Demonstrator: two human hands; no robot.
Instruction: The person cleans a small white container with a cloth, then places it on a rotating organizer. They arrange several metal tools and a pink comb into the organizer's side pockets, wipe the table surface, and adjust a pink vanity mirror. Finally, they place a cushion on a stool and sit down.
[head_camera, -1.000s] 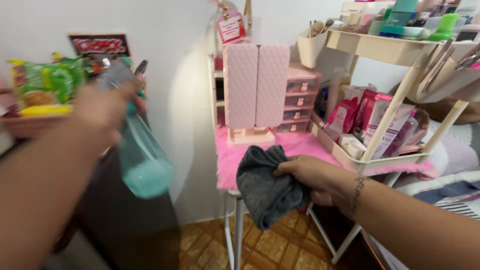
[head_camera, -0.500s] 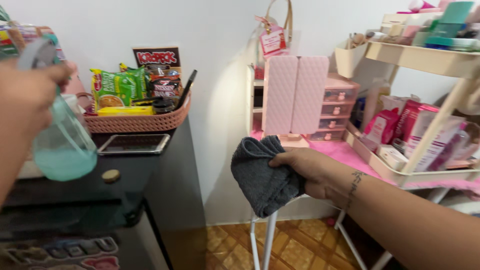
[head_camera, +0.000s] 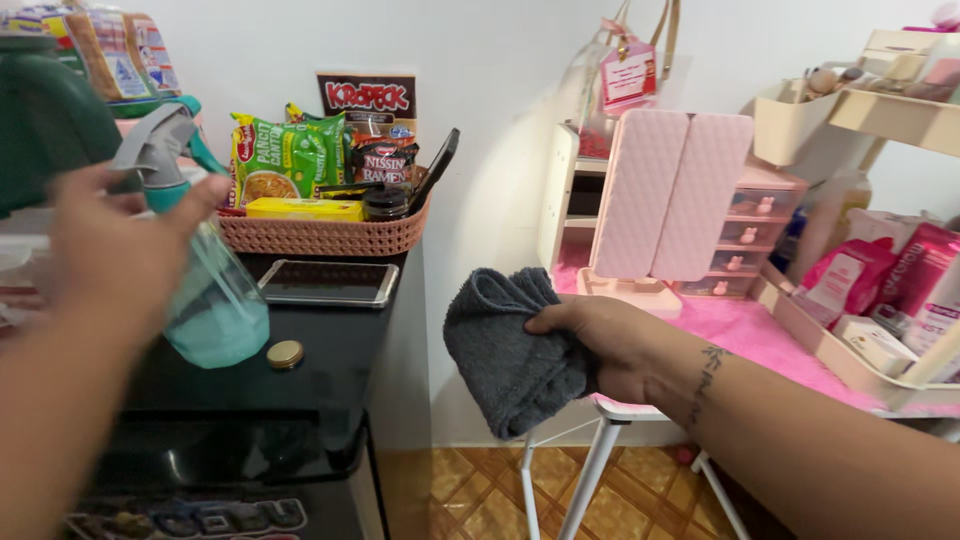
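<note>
**Both hands loaded: spray bottle left, cloth right**

While the left hand (head_camera: 110, 245) is blurred and close to the lens, its grip still reads: fingers wrapped round the neck of a translucent teal plastic spray bottle (head_camera: 205, 300) with a grey trigger head. Palm side is hidden, and whether a finger sits on the trigger, can't tell. Bottle hangs tilted above the glossy black worktop (head_camera: 320, 360), apparently not touching it.

Right hand (head_camera: 600, 335) is clenched on a dark grey terry cloth (head_camera: 510, 350), bunched and soft, lower folds hanging free. It sits in the gap between the black worktop and the pink-covered side table (head_camera: 740, 330). Forearm runs out of frame bottom right.

Hard to make out:
- Dark green rounded shape (head_camera: 50, 120) top left, cut off by the frame; unidentifiable.
- Front of the black unit, bottom left, shows blurred stickers only.
- Cream tiered rack (head_camera: 890, 110) at right is cropped; contents partly hidden.

Materials nearby:
- Flat smartphone with a pale rim (head_camera: 328, 283), lying face up on the worktop.
- Small round brass-coloured cap (head_camera: 285, 353), just beside the bottle base.
- Salmon-pink woven-look plastic basket (head_camera: 325, 235), full of crinkly snack packets.
- Quilted pink folding panel (head_camera: 670, 195) standing upright on the table, small pink drawers behind.
- Floor: glossy amber tiles.
</note>
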